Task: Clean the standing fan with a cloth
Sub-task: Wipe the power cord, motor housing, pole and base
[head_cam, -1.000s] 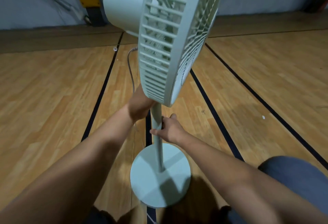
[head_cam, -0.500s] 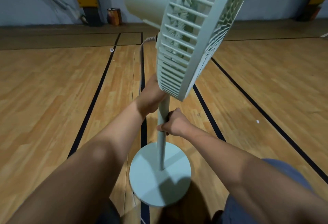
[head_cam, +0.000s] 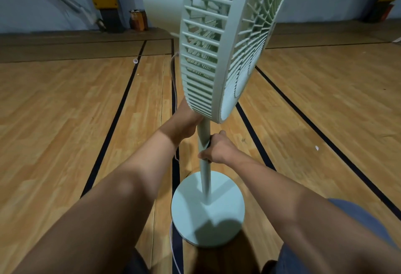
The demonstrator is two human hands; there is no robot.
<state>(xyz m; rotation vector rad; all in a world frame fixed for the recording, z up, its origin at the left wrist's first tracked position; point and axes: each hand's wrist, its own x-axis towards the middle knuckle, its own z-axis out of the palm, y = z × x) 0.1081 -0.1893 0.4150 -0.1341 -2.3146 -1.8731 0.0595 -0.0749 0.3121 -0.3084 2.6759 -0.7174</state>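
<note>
Left hand (head_cam: 184, 124): at top of pole (head_cam: 205, 178), 9 o'clock side, under grille (head_cam: 208, 61); fingers hidden, grip not determinable.
Right hand (head_cam: 218, 151): curled round pole from 3 o'clock, just below left hand.
Standing fan (head_cam: 245, 35): upright on floor (head_cam: 65, 121), base (head_cam: 225, 226) at 6 o'clock.
Cloth: none visible.
Advised: steady high on pole, wipe downward in long strokes, keep base flat.

Light: dim, warm, coming from above, behind me.
Shadow: I am casting a dark patch over the fan base (head_cam: 191, 200).
Edges: floor lines (head_cam: 112, 121) are bowing; my forearms (head_cam: 130, 176) are blurring.
</note>
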